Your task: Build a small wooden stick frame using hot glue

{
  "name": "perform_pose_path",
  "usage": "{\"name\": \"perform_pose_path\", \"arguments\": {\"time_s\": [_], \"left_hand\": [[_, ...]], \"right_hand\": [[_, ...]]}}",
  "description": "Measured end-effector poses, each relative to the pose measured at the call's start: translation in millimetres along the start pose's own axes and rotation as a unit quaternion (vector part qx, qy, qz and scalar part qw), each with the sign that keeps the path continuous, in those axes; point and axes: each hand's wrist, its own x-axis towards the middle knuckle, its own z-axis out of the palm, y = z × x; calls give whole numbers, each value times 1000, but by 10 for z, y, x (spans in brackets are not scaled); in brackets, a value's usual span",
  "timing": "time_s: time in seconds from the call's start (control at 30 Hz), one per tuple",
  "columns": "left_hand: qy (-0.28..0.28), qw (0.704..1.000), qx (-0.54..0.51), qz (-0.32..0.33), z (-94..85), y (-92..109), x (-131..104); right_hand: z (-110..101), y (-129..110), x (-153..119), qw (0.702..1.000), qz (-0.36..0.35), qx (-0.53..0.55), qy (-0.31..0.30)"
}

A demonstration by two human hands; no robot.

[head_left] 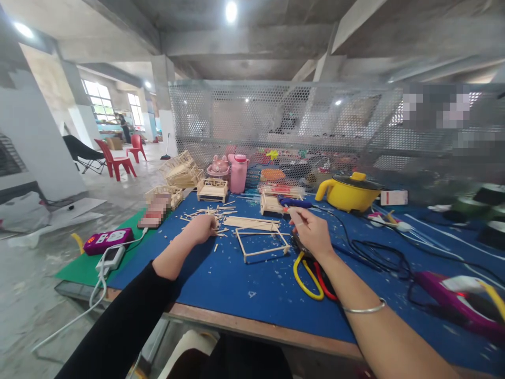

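Note:
My left hand point(201, 228) reaches down to a scatter of short wooden sticks point(193, 213), its fingers curled together at the right side of the pile; what lies between them is hidden. A rectangular frame of thin sticks point(266, 255) rests on the blue mat between my hands, with longer flat strips point(250, 223) behind it. My right hand point(311, 229) is closed in a pinch near the orange tip of a blue-handled tool point(296, 202); I cannot make out what it holds. Below that wrist, a tool with yellow and red loop handles point(296, 276) is partly covered.
Small stick-built pieces point(213, 189) stand at the back, beside a pink bottle point(238, 173). A yellow pot point(351, 193) and loose black cable point(379, 255) lie right. A phone point(155, 210) and purple power bank point(108, 241) are left. A perforated metal screen point(276, 116) closes the rear.

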Motion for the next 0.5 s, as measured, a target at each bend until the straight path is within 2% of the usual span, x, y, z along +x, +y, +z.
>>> {"name": "perform_pose_path", "arguments": {"time_s": [0.17, 0.33, 0.5], "left_hand": [[69, 997, -22, -3, -77, -88, -66], [32, 998, -24, 44, 38, 81, -42], [14, 999, -11, 27, 114, 182, -53]], "right_hand": [[19, -36, -12, 1000, 0, 6, -5], [40, -79, -28, 1000, 8, 10, -7], [50, -105, -33, 1000, 13, 12, -13]]}}
